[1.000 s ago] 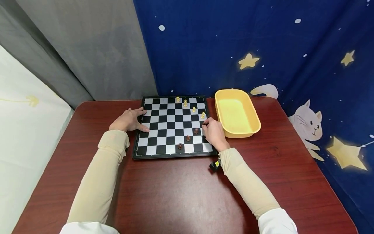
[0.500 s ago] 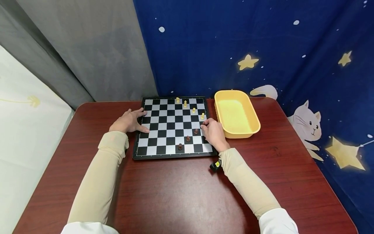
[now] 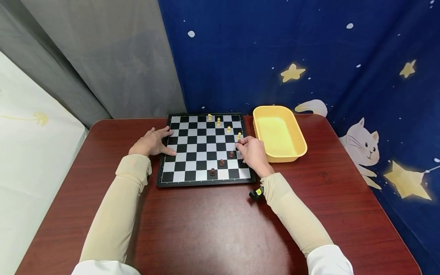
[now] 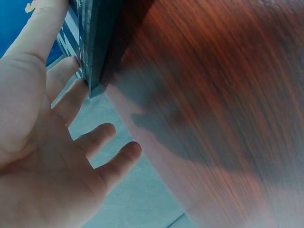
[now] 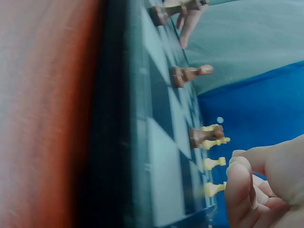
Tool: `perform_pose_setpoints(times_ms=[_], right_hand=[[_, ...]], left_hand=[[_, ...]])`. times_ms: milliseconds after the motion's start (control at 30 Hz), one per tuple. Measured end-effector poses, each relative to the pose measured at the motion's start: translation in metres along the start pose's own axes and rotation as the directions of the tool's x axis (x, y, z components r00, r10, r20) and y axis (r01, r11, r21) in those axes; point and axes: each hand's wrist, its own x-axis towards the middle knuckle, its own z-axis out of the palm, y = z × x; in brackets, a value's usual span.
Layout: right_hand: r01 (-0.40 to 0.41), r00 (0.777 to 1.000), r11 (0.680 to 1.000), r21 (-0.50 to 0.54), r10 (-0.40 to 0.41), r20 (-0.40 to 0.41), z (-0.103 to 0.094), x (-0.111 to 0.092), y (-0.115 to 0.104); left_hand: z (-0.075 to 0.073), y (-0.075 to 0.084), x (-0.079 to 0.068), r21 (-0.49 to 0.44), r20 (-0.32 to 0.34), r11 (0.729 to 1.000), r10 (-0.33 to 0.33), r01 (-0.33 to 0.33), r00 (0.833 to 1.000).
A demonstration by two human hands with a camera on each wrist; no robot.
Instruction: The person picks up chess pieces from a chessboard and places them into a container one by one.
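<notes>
The left hand [image 3: 148,141] lies at the left edge of the black-framed, black-and-white chequered chessboard [image 3: 191,157] on the reddish-brown wooden tabletop [image 3: 199,229], its fingers spread wide, gripping nothing. Four pale yellow chess pieces [image 3: 218,122] and three dark brown chess pieces [image 3: 222,162] stand toward the board's right side. The right hand [image 3: 254,154] is over the right edge, fingers bent, tips close together; whether they pinch a piece cannot be told. Rightmost is a yellow rectangular basin [image 3: 279,133]. Placing or lifting a piece appears in hand; the next move calls for clearing the neighbouring pieces.
</notes>
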Motion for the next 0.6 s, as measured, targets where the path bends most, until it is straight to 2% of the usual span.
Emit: perform_pose_setpoints(times_ms=[600], right_hand=[[0.021,0.997,0.996,0.09,-0.028,0.073,-0.036,0.005,-0.014]], left_hand=[[-0.001,0.003,-0.004,0.005,-0.005,1.0,0.006,-0.006,1.0]])
